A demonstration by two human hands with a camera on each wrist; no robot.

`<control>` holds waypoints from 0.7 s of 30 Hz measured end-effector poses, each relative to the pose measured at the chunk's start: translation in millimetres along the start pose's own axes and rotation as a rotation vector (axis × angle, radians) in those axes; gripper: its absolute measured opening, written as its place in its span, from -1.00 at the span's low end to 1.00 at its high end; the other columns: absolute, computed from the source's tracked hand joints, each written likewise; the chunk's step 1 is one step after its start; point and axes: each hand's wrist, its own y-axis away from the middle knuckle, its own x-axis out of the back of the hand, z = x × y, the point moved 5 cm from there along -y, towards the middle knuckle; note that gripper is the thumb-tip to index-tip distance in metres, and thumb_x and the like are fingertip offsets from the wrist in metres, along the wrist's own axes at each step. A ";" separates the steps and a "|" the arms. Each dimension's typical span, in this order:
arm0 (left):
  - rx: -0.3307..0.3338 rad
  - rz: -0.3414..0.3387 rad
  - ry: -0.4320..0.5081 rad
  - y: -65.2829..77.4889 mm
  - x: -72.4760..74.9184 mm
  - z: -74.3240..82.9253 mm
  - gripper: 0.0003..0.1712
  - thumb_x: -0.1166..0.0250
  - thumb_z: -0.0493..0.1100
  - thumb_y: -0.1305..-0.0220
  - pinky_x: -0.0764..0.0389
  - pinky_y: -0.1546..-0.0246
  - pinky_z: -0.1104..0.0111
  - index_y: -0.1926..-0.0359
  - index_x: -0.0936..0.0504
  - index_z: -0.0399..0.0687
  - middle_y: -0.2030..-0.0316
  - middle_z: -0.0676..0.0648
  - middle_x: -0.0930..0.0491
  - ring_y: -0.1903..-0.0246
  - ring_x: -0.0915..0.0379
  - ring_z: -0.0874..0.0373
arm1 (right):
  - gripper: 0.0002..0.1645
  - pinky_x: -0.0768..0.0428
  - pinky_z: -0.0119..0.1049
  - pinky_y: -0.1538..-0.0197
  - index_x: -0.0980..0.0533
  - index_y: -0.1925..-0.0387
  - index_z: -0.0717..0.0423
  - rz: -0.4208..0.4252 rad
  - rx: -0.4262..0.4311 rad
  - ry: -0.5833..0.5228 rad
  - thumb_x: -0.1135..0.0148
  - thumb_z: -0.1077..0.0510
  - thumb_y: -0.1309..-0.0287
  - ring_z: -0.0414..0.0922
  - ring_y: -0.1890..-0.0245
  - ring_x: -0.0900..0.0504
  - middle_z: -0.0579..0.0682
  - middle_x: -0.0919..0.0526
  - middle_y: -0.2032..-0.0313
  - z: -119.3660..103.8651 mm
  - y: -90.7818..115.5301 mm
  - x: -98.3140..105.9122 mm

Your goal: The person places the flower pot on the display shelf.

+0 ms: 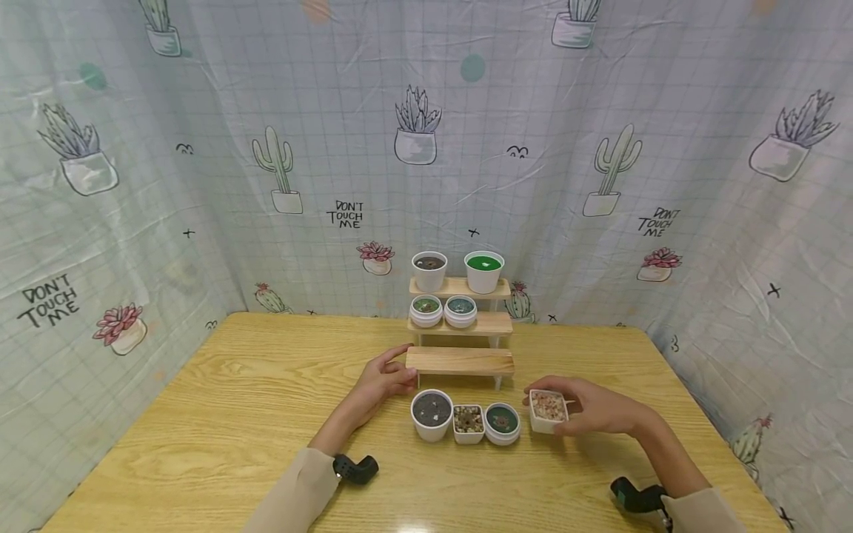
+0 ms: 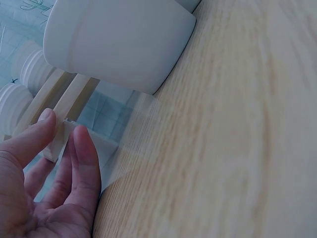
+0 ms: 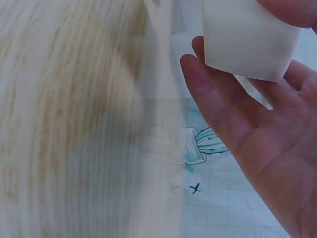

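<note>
Head view: the right hand (image 1: 596, 407) holds a square pot (image 1: 543, 427) just beside a round pot (image 1: 503, 440); the left hand (image 1: 376, 385) grips the lowest shelf (image 1: 460, 360) by its left end. Left wrist: fingers (image 2: 85, 148) narrow round that wood. Right wrist: the square pot's smooth walls look stiff, light, perhaps slippery, best pinched at opposite sides.

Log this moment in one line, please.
Left hand: holds tiered pale-wood rack | Right hand: holds white square pot with pinkish gravel

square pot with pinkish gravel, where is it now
In the head view, right of centre, the square pot with pinkish gravel is in the right hand, just right of the front row's dark green-topped round pot.
</note>
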 end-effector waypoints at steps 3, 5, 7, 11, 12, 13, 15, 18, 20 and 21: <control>0.002 0.002 0.001 0.1 -0.1 -0.1 -0.17 -0.32 -0.26 -0.42 -0.76 0.14 0.38 -0.59 -0.14 -0.12 0.25 0.00 -0.71 0.25 -0.68 0.20 | -0.20 -0.60 -0.45 -0.14 -0.28 -0.46 0.29 0.006 0.007 -0.005 -0.36 0.20 -0.27 -0.32 -0.13 -0.58 0.35 -0.45 -0.33 -2.2 0.4 1.1; 0.002 0.003 0.002 0.2 -0.3 0.2 -0.16 -0.33 -0.26 -0.42 -0.76 0.14 0.38 -0.59 -0.15 -0.12 0.25 0.00 -0.71 0.24 -0.68 0.20 | -0.20 -0.60 -0.45 -0.13 -0.29 -0.46 0.29 0.016 0.006 -0.001 -0.36 0.19 -0.26 -0.32 -0.11 -0.58 0.36 -0.45 -0.34 -4.1 0.8 1.7; 0.002 0.003 0.002 -0.1 -0.3 0.5 -0.16 -0.33 -0.26 -0.42 -0.76 0.14 0.38 -0.59 -0.15 -0.12 0.25 0.00 -0.71 0.24 -0.68 0.19 | -0.20 -0.60 -0.46 -0.12 -0.30 -0.46 0.29 0.031 0.003 0.009 -0.37 0.18 -0.26 -0.31 -0.10 -0.57 0.36 -0.45 -0.34 -6.1 1.3 2.5; 0.003 -0.003 0.004 -0.8 -0.2 0.3 -0.16 -0.33 -0.25 -0.42 -0.76 0.13 0.38 -0.59 -0.14 -0.12 0.25 -0.01 -0.71 0.23 -0.68 0.19 | -0.20 -0.60 -0.45 -0.10 -0.32 -0.45 0.27 0.055 -0.012 0.024 -0.38 0.16 -0.24 -0.30 -0.08 -0.57 0.34 -0.45 -0.33 -8.0 1.6 3.6; 0.003 -0.005 0.004 -1.0 -0.2 0.2 -0.16 -0.33 -0.25 -0.42 -0.76 0.13 0.38 -0.59 -0.14 -0.12 0.24 -0.01 -0.71 0.23 -0.68 0.19 | -0.20 -0.60 -0.44 -0.10 -0.32 -0.45 0.26 0.058 -0.014 0.026 -0.38 0.16 -0.24 -0.29 -0.07 -0.57 0.34 -0.45 -0.33 -8.1 1.6 3.7; 0.002 -0.007 0.005 -1.1 -0.2 0.0 -0.16 -0.33 -0.25 -0.42 -0.76 0.13 0.38 -0.59 -0.14 -0.12 0.24 -0.01 -0.71 0.23 -0.68 0.19 | -0.20 -0.60 -0.45 -0.09 -0.32 -0.45 0.25 0.059 -0.016 0.025 -0.38 0.16 -0.24 -0.29 -0.06 -0.57 0.34 -0.45 -0.33 -8.1 1.6 3.7; 0.001 -0.009 0.006 -1.2 -0.4 -0.1 -0.16 -0.33 -0.25 -0.42 -0.76 0.14 0.38 -0.59 -0.14 -0.12 0.24 -0.01 -0.71 0.23 -0.68 0.19 | -0.20 -0.61 -0.44 -0.09 -0.31 -0.45 0.27 0.059 -0.006 0.009 -0.37 0.18 -0.24 -0.29 -0.06 -0.58 0.37 -0.45 -0.32 -8.2 2.0 3.9; 0.000 -0.007 0.010 -1.3 -0.3 -0.2 -0.15 -0.33 -0.25 -0.41 -0.76 0.14 0.38 -0.59 -0.14 -0.13 0.24 -0.02 -0.71 0.23 -0.68 0.19 | -0.21 -0.61 -0.44 -0.09 -0.30 -0.45 0.29 0.065 0.011 -0.011 -0.36 0.21 -0.24 -0.29 -0.05 -0.59 0.39 -0.44 -0.32 -9.4 1.8 4.5; 0.001 -0.005 0.012 -1.4 -0.2 -0.3 -0.16 -0.33 -0.26 -0.41 -0.76 0.14 0.38 -0.59 -0.14 -0.13 0.24 -0.02 -0.71 0.23 -0.68 0.18 | -0.22 -0.61 -0.45 -0.09 -0.31 -0.44 0.29 0.077 0.017 -0.011 -0.35 0.22 -0.25 -0.29 -0.05 -0.58 0.40 -0.43 -0.33 -10.5 2.0 5.3; 0.001 -0.004 0.013 -1.4 -0.1 -0.4 -0.16 -0.33 -0.26 -0.41 -0.76 0.14 0.38 -0.59 -0.14 -0.13 0.25 -0.02 -0.71 0.23 -0.68 0.18 | -0.23 -0.61 -0.45 -0.09 -0.32 -0.44 0.27 0.086 0.016 -0.006 -0.35 0.21 -0.25 -0.29 -0.05 -0.58 0.39 -0.43 -0.32 -11.0 1.9 5.7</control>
